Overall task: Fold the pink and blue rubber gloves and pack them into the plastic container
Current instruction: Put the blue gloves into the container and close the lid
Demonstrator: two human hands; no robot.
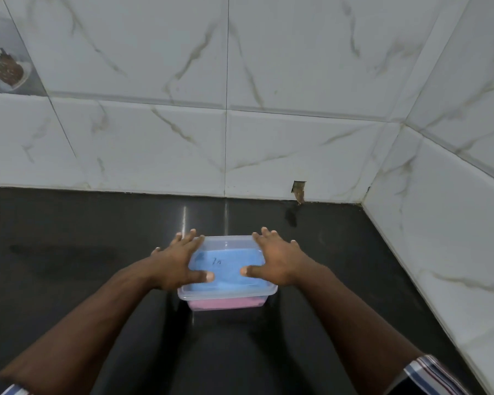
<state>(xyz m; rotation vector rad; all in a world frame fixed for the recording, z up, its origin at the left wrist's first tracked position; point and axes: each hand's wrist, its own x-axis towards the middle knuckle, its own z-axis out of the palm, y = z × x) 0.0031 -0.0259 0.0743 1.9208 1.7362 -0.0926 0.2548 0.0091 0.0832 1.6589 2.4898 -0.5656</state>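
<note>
A clear plastic container (pixel 227 295) stands on the black counter with its lid on. Through the lid shows the folded blue glove (pixel 227 262); the pink glove (pixel 226 304) lies underneath, visible through the front wall. My left hand (pixel 177 260) lies flat on the lid's left side, fingers spread, thumb on top. My right hand (pixel 278 259) lies flat on the lid's right side in the same way. Both palms rest on the lid and neither hand is closed around anything.
The glossy black counter (pixel 69 266) runs left and toward me. White marble-look tiled walls (pixel 268 109) close the back and the right side, meeting in a corner at the far right. A small chipped hole (pixel 298 191) sits at the back wall's base.
</note>
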